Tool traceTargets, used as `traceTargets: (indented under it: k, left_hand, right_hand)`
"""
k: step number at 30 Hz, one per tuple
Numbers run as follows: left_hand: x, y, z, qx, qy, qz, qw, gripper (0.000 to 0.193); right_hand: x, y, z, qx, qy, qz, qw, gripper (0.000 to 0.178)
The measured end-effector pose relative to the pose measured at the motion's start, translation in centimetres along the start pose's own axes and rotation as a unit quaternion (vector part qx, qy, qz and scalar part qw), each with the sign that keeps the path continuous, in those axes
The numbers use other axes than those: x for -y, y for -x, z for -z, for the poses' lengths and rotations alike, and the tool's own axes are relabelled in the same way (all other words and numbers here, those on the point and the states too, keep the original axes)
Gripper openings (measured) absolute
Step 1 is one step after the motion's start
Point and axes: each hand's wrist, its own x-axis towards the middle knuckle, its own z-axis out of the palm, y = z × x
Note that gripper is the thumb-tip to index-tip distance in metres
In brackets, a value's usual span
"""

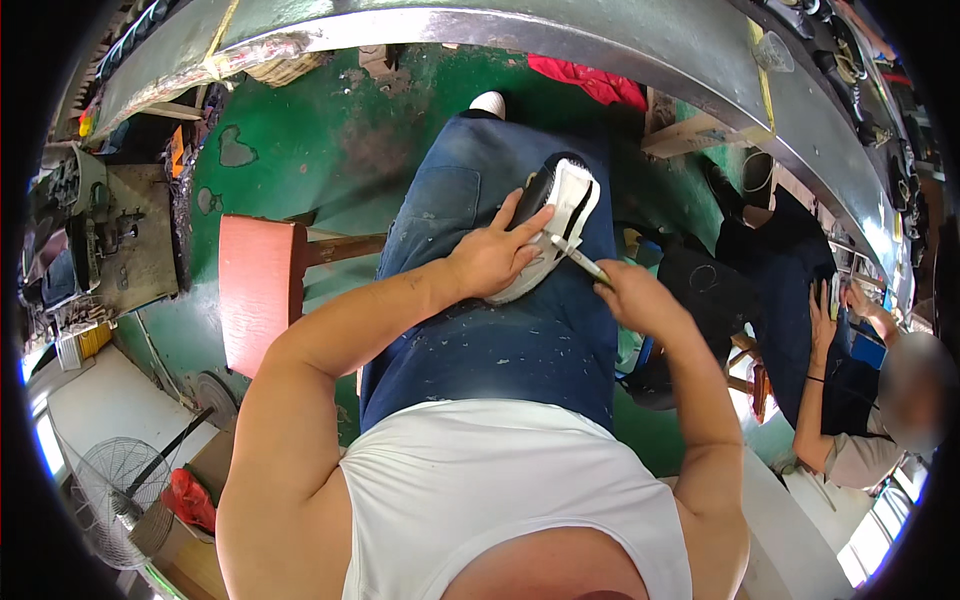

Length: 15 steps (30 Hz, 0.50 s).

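A black-and-white shoe (578, 190), a pale underside turned partly up, lies across my lap on my blue trousers (480, 345). My left hand (497, 248) presses on its black side with spread fingers, gripping it against my leg. In my right hand (640, 298) is a slim silver metal tool (583, 262), held by its far end. Its tip meets the shoe close to my left fingertips. The tool's exact kind is too small to tell, and my right palm hides its handle end.
A long metal-edged bench (480, 32) curves across the front. Left of me stands a pink-topped stool (258, 295), with a wire fan (122, 490) behind it. On the right, another person (830, 400) sits working. Red cloth (590, 78) lies under the bench.
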Motion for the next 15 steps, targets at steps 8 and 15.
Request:
traceTargets:
  k: [8,15]
  left_hand:
    - [-2.5,-0.8,2.2,0.073,-0.093,0.025,0.993,0.070]
    - [-0.1,2.4,-1.1,-0.012,0.029,0.015,0.999,0.076]
  right_hand:
    - [1.1,-4.4,0.5,-0.128,-0.029,-0.017,0.991,0.031]
    - [1.9,-4.1,0.8,-0.047,0.041,-0.056,0.996,0.040]
